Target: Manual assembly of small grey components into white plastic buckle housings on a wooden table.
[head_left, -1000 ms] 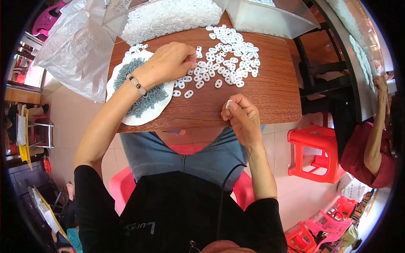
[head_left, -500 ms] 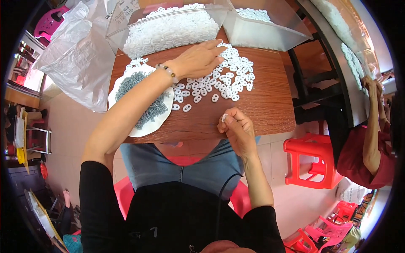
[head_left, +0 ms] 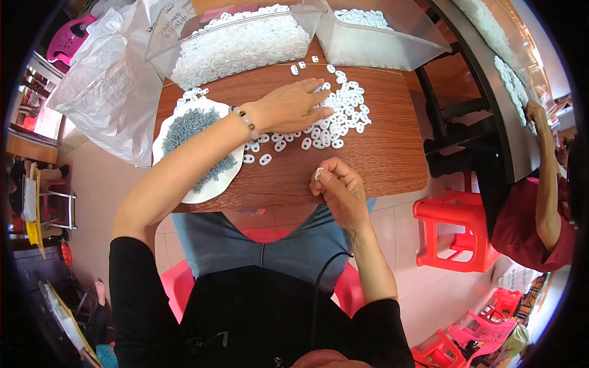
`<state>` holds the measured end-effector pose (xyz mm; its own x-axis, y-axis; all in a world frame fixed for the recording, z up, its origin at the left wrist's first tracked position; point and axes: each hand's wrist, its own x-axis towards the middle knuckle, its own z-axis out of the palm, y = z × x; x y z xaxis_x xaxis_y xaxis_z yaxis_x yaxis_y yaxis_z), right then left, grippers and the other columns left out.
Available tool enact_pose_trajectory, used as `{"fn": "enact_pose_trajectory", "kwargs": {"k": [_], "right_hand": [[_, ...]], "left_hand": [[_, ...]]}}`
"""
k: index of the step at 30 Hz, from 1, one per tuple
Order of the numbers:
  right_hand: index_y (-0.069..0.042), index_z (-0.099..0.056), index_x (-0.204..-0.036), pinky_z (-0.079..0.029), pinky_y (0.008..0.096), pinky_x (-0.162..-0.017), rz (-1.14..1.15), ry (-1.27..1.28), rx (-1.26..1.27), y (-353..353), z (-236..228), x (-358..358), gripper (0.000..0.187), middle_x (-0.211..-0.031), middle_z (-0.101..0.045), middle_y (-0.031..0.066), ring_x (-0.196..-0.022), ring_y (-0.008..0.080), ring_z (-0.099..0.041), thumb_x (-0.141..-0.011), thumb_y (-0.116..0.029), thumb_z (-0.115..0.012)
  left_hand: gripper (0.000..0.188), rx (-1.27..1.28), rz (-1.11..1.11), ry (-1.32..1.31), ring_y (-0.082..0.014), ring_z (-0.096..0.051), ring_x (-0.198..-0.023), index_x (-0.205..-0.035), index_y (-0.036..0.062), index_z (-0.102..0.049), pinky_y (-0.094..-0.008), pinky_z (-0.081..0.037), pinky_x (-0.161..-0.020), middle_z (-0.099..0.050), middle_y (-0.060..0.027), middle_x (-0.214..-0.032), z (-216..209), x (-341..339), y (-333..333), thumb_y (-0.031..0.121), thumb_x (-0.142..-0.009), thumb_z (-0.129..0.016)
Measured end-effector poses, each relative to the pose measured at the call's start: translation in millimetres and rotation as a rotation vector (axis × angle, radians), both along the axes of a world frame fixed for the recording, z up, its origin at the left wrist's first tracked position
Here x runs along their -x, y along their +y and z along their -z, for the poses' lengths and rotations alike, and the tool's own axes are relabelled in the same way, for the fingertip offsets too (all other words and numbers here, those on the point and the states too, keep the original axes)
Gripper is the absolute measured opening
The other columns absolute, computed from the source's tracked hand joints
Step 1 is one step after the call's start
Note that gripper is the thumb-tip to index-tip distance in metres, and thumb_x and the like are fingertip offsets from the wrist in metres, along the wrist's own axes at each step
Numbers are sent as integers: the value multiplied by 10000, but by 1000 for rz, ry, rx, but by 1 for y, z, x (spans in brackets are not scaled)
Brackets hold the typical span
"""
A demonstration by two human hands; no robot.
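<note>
My left hand [head_left: 293, 108] lies over a loose spread of small white oval two-hole plastic pieces [head_left: 348, 101], its fingers stretched out and touching some of them. Nearer to me, just above the table's front part, my right hand [head_left: 341, 187] pinches one white plastic piece [head_left: 319, 173] between thumb and fingertips. Under my left forearm sits a white scalloped plate [head_left: 211, 195] heaped with small grey screw-like pieces [head_left: 191, 130]; the forearm hides part of the heap.
Two clear plastic bins, a left one [head_left: 239, 58] and a right one [head_left: 380, 49], hold white pieces at the back of the brown table [head_left: 392, 147]. A white plastic bag [head_left: 110, 92] hangs at left. A red stool [head_left: 454, 230] and another person's arm [head_left: 546, 184] are at right.
My left hand has drawn back toward me from the bins, bunching white pieces nearer. Several pieces now lie apart behind it. My right hand stays nearly in place with its piece.
</note>
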<state>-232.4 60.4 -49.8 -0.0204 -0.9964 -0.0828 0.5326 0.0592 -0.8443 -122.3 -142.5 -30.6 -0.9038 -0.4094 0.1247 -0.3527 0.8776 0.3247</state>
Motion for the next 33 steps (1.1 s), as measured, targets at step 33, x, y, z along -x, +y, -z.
{"fn": "enact_pose_trajectory", "kwargs": {"k": [33], "right_hand": [[-28,-542,-952,-398,266,-675,-38,-17,-15,-2,1,3,110,-781,-541,38,-732,122,-490,-933,-132,-571]], "left_hand": [[277,19,-194,38,-357,-644,-811,-991,25,-696,-437,-514,-743,-668,-217,-875,-21,-23,-25,94,-826,-485]]}}
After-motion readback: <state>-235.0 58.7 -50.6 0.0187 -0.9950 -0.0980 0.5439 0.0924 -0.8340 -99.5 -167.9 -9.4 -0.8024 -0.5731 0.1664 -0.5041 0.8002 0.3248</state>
